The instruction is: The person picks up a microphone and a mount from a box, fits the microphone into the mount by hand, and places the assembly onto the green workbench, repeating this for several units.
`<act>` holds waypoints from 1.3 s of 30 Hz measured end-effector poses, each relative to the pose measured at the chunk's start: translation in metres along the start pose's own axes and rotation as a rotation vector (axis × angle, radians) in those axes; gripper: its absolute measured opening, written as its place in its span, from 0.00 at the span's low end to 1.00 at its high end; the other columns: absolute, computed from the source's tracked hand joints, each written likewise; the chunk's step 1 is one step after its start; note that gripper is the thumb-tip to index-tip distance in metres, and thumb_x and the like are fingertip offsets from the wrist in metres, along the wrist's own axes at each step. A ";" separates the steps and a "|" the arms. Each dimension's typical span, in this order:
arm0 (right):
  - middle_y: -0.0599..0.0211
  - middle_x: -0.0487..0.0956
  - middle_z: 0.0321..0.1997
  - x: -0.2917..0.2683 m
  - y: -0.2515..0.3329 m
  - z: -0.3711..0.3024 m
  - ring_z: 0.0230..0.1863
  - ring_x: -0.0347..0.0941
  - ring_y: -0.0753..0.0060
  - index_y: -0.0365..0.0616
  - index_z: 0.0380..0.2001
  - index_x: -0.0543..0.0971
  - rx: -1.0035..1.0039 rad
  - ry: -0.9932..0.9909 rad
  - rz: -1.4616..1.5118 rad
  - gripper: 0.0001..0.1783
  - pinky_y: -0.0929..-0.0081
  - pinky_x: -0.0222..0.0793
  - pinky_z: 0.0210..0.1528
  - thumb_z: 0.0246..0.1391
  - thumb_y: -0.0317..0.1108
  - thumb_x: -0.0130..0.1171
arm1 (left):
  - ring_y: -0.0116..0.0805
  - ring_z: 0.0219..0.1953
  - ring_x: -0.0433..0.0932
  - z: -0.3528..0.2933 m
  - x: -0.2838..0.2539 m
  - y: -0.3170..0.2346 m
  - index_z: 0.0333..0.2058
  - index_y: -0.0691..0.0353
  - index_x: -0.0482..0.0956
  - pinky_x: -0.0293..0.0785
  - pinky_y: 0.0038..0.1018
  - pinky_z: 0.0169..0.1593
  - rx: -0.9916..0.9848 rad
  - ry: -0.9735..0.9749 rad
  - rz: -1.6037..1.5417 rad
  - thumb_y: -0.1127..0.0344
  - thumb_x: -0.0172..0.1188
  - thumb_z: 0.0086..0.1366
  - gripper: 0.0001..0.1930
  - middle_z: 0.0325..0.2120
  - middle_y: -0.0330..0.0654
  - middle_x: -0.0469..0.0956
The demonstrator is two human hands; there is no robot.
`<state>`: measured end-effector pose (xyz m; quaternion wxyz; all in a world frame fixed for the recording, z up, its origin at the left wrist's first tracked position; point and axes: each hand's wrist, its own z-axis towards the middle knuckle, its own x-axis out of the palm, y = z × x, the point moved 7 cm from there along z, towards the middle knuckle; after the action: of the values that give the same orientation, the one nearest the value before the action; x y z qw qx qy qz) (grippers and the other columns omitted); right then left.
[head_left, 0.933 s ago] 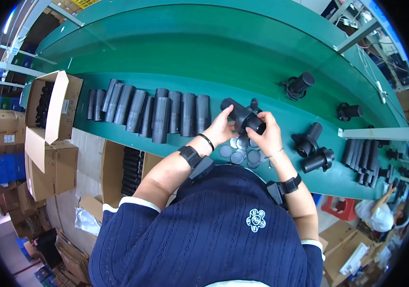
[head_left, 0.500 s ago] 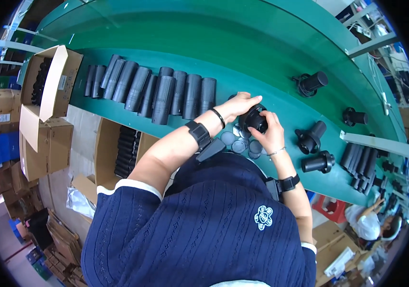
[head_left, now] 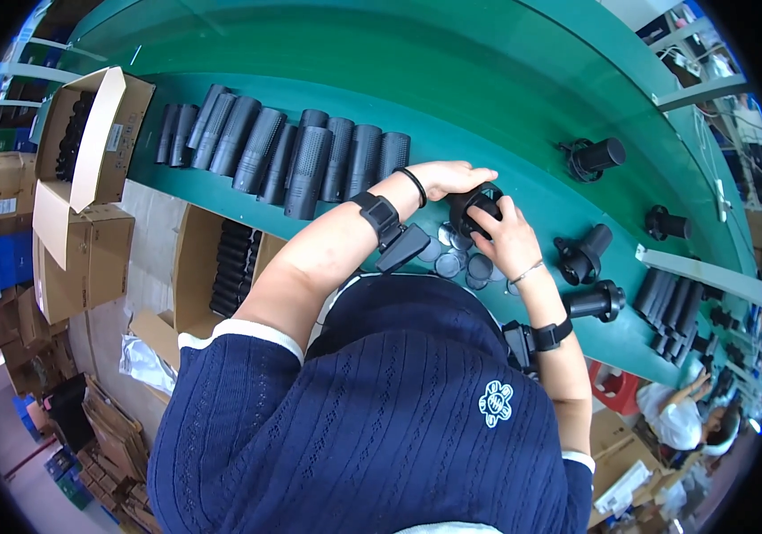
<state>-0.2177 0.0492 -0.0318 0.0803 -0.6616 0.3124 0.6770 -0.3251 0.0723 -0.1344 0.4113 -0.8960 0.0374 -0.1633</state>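
Both hands hold a black round flanged part (head_left: pixel 468 216) just above the green bench. My left hand (head_left: pixel 452 181) grips its far left side, with the thumb stretched along the top and the other fingers mostly hidden. On its right side my right hand (head_left: pixel 511 238) is closed, fingertips bent over the part's open end. Several clear round discs (head_left: pixel 449 265) lie loose on the bench just below the hands. To the left of my left hand stand or lean several ribbed black tubes (head_left: pixel 307 173) in a row.
Black flanged cylinders (head_left: pixel 584 254) lie at the right, another (head_left: pixel 596 158) farther back. Beyond a white post (head_left: pixel 701 270) are more black tubes (head_left: pixel 666 303) and a seated person (head_left: pixel 676 414). Cardboard boxes (head_left: pixel 87 258) stand left; an open carton (head_left: pixel 187 258) holds black parts below the bench edge.
My right hand has turned, its fingers now reaching over the open end of the black part. The view has shifted slightly. Both hands keep hold of the part.
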 end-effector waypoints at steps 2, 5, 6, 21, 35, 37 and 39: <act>0.56 0.66 0.42 0.000 0.000 0.001 0.39 0.70 0.53 0.61 0.48 0.74 -0.004 0.016 -0.018 0.26 0.63 0.73 0.38 0.42 0.36 0.64 | 0.30 0.40 0.73 0.002 -0.001 -0.001 0.43 0.68 0.76 0.68 0.27 0.45 -0.001 0.039 -0.017 0.47 0.49 0.67 0.25 0.39 0.44 0.78; 0.55 0.66 0.42 0.001 0.006 0.006 0.39 0.70 0.52 0.61 0.49 0.73 0.014 0.057 -0.057 0.26 0.63 0.73 0.38 0.42 0.35 0.64 | 0.30 0.40 0.73 0.006 -0.003 -0.003 0.44 0.69 0.75 0.68 0.27 0.45 0.008 0.078 -0.017 0.46 0.50 0.65 0.27 0.39 0.44 0.77; 0.55 0.66 0.42 0.003 0.006 0.007 0.39 0.70 0.52 0.61 0.49 0.73 0.035 0.082 -0.080 0.26 0.63 0.74 0.38 0.42 0.35 0.64 | 0.30 0.40 0.73 0.007 -0.003 -0.004 0.44 0.69 0.75 0.68 0.27 0.45 0.007 0.079 -0.018 0.46 0.50 0.65 0.27 0.39 0.44 0.77; 0.52 0.67 0.42 0.013 0.009 0.007 0.39 0.70 0.46 0.58 0.51 0.73 0.086 0.040 -0.036 0.26 0.59 0.75 0.39 0.44 0.33 0.61 | 0.39 0.40 0.74 0.008 -0.004 -0.009 0.45 0.74 0.73 0.70 0.32 0.44 -0.005 0.032 0.072 0.41 0.54 0.60 0.34 0.39 0.50 0.77; 0.52 0.76 0.36 0.006 -0.049 0.002 0.36 0.74 0.54 0.50 0.47 0.77 0.328 -0.199 0.486 0.23 0.65 0.71 0.41 0.45 0.38 0.66 | 0.31 0.37 0.75 -0.027 0.004 0.019 0.37 0.73 0.79 0.70 0.28 0.40 0.216 -0.299 -0.088 0.46 0.50 0.66 0.28 0.34 0.46 0.79; 0.52 0.77 0.37 0.016 -0.053 -0.002 0.38 0.74 0.54 0.51 0.47 0.76 0.433 -0.160 0.572 0.23 0.65 0.71 0.42 0.46 0.39 0.66 | 0.30 0.35 0.74 -0.027 0.005 0.021 0.35 0.73 0.79 0.69 0.28 0.39 0.236 -0.316 -0.143 0.46 0.51 0.66 0.27 0.32 0.44 0.78; 0.51 0.77 0.38 0.023 -0.055 -0.003 0.39 0.75 0.53 0.51 0.48 0.76 0.427 -0.149 0.602 0.23 0.65 0.71 0.43 0.46 0.39 0.66 | 0.29 0.33 0.73 -0.025 0.004 0.025 0.34 0.72 0.79 0.68 0.27 0.37 0.258 -0.333 -0.199 0.47 0.52 0.66 0.27 0.30 0.42 0.77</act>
<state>-0.1886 0.0840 -0.0708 0.0363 -0.4573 0.6205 0.6360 -0.3278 0.0373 -0.1368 0.5049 -0.8497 -0.1409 -0.0565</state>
